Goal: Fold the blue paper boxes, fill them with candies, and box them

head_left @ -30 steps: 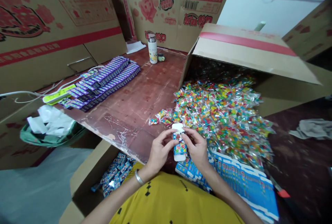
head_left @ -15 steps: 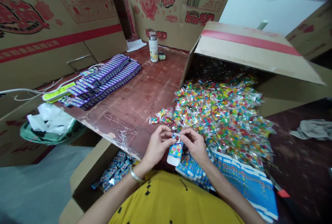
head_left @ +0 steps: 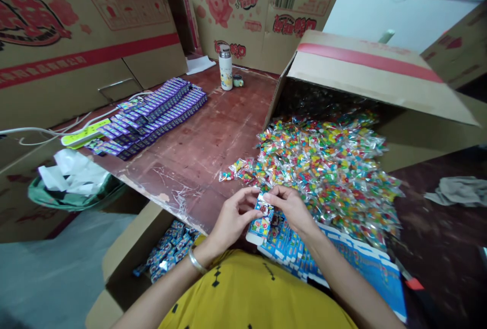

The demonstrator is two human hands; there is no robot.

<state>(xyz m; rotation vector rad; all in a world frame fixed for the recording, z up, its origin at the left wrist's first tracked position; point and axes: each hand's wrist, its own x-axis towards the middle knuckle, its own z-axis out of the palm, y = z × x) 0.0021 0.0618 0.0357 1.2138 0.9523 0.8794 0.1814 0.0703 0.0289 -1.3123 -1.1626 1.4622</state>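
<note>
A small blue printed candy box point(head_left: 261, 222) is held upright between my two hands, its white bottom flap sticking out toward me. My left hand point(head_left: 238, 216) grips it from the left side, thumb on the printed face. At its top end, the fingers of my right hand point(head_left: 288, 205) pinch the edge. Just beyond my fingers lies a heap of clear bags of colourful candy point(head_left: 323, 166). Rows of flat blue cartons point(head_left: 342, 253) lie beneath and beside my right forearm.
An open cardboard box point(head_left: 365, 60) lies on its side behind the candy bags. Stacked purple boxes point(head_left: 160, 110) stand at the left by a yellow-green power strip point(head_left: 84, 133). A thermos point(head_left: 225, 69) stands farther back. Below the table edge, a carton point(head_left: 129, 237) holds filled blue boxes.
The candy box has tilted a little and its top has shifted slightly right. My right hand's fingers have moved a little at the top end; both hands stay on the box.
</note>
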